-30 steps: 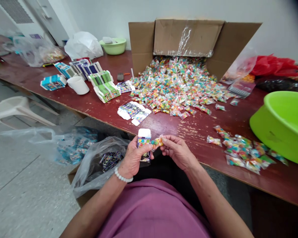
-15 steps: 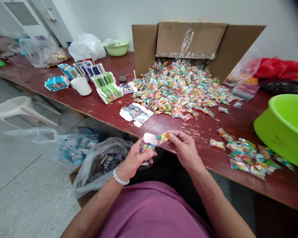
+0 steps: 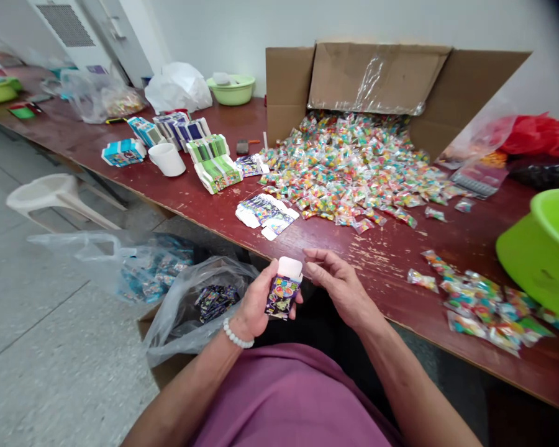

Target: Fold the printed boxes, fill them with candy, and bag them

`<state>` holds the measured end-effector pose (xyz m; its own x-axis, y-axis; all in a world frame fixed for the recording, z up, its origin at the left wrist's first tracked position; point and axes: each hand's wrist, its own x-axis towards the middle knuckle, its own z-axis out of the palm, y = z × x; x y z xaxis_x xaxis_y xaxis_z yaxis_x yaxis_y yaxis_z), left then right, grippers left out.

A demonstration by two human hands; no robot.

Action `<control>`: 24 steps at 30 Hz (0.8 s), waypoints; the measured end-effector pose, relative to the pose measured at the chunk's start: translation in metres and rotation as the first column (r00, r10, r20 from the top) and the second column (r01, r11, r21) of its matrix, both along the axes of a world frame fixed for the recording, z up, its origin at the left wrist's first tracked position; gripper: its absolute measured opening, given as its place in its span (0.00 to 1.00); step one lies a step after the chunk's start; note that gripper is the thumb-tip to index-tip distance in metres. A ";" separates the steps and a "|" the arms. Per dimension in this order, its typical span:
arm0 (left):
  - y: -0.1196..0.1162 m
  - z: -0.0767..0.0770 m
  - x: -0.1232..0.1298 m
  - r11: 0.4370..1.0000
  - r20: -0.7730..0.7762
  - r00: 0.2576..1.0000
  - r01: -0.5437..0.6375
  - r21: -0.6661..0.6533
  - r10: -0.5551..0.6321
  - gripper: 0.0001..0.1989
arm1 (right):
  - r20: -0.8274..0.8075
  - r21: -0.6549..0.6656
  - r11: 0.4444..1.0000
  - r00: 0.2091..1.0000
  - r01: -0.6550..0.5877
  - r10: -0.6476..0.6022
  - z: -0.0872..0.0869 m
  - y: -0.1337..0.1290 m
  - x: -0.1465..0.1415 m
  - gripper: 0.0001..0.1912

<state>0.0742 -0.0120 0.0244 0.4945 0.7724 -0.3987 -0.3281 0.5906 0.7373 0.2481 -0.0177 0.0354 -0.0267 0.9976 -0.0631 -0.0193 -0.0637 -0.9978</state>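
Observation:
My left hand (image 3: pixel 257 302) grips a small dark purple printed candy box (image 3: pixel 283 294), its white top flap (image 3: pixel 290 267) standing up. Just right of the flap is my right hand (image 3: pixel 342 285), fingers extended and slightly curled, with no candy showing in it. Whether a packet lies inside the box is hidden. Flattened printed cartons (image 3: pixel 268 214) lie on the table beyond my hands. A big heap of wrapped candy packets (image 3: pixel 349 174) spills out of a cardboard box (image 3: pixel 377 77). A smaller group of candy packets (image 3: pixel 487 304) lies to the right.
A green basin (image 3: pixel 535 248) stands at the table's right. Bundled green cartons (image 3: pixel 214 162) and a white mug (image 3: pixel 168 159) sit left of the heap. Below the table's edge, a lined box (image 3: pixel 190 323) holds dark packs, beside a bag of blue packs (image 3: pixel 153 273) and a white stool (image 3: pixel 58 195).
The candy packet my right hand held at the box mouth is out of sight, and those fingers have loosened. My left hand has turned the box's printed face toward me. The view shifted slightly.

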 end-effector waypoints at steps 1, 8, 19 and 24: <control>0.000 0.000 0.000 1.000 -0.002 1.000 -0.010 0.016 0.010 0.28 | -0.076 -0.064 0.997 0.997 -0.029 0.024 -0.001 -0.001 -0.002 0.18; -0.007 0.005 0.004 0.967 -0.111 0.989 -0.066 0.245 0.095 0.19 | -0.268 -0.038 0.976 0.944 -0.212 0.195 -0.002 -0.006 -0.014 0.12; 0.002 -0.003 0.006 0.993 0.089 0.996 0.025 -0.119 -0.015 0.15 | 0.337 0.350 0.909 0.936 -0.228 0.105 -0.004 -0.009 0.000 0.09; -0.002 -0.002 0.010 0.999 0.001 1.000 -0.030 -0.015 0.030 0.19 | 0.065 0.035 0.989 0.987 -0.146 0.144 -0.011 -0.008 -0.005 0.12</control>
